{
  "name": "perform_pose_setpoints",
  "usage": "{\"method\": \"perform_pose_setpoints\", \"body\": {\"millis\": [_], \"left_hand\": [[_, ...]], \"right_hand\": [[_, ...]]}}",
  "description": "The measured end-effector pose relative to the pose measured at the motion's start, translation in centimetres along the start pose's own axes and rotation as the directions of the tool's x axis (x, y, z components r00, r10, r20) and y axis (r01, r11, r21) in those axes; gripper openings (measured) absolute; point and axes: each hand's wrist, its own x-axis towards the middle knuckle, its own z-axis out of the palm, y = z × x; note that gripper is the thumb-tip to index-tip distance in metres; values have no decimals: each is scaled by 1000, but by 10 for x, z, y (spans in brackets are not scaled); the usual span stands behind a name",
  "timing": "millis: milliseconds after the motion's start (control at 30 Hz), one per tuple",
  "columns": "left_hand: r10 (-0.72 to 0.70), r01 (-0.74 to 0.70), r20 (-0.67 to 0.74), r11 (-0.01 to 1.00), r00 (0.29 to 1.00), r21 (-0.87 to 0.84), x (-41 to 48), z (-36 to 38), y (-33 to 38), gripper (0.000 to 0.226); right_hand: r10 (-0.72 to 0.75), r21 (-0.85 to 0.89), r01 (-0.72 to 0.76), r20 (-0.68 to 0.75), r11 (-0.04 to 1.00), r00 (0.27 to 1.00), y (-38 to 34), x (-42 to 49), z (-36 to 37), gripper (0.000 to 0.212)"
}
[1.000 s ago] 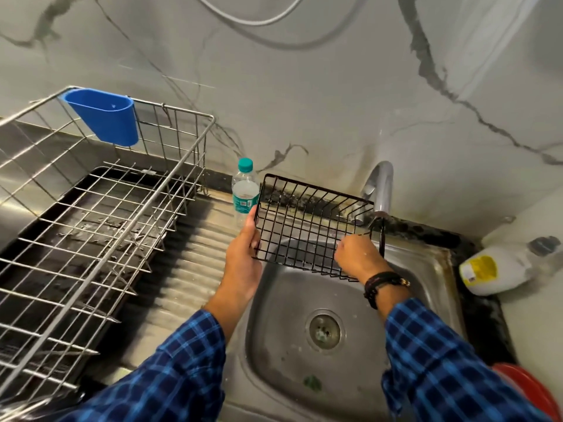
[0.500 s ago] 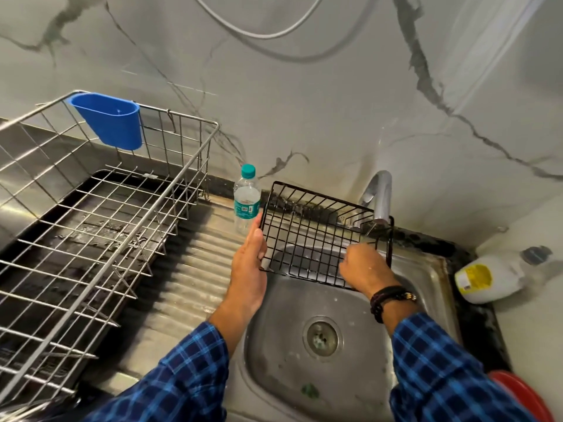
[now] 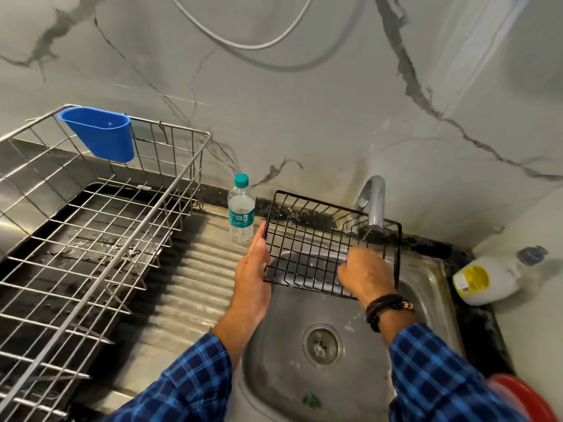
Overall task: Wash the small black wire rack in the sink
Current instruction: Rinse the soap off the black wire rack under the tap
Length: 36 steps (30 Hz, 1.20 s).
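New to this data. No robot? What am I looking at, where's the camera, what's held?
No machine here: a person works with bare hands, and the one camera sits on their head, looking down at them. The left hand lies with straight fingers against the left edge of a small black wire rack; the right hand curls its fingers round wires on its right side. They hold it above the sink, by the tap. Left of the sink stand a water bottle and a metal dish drainer with a blue cup hooked on its rim. A white jug lies on its side at right.
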Motion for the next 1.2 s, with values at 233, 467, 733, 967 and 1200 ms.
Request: {"method": "perform_pose_setpoints", "body": {"millis": [233,467,733,967,1200], "left_hand": [[-54,55,62,998,997,-14,-6,13,-14,54],[-193,203,163,978,968,-46,0,41,-34,39],[-279,281,273,959,921,33,-6,76,-67,42],[-324,296,279,945,904,136,1,86,-66,54],[-327,330,252,944,911,32,-4,72,-68,44]], "right_hand": [[-439,54,439,-13,897,898,-30,2,-1,40],[73,733,-107,78,672,994,16,21,-8,6],[154,275,-144,-15,950,988,49,13,0,22],[-194,248,184,18,951,981,24,30,6,22],[242,908,-413,386,68,890,35,31,8,19]]}}
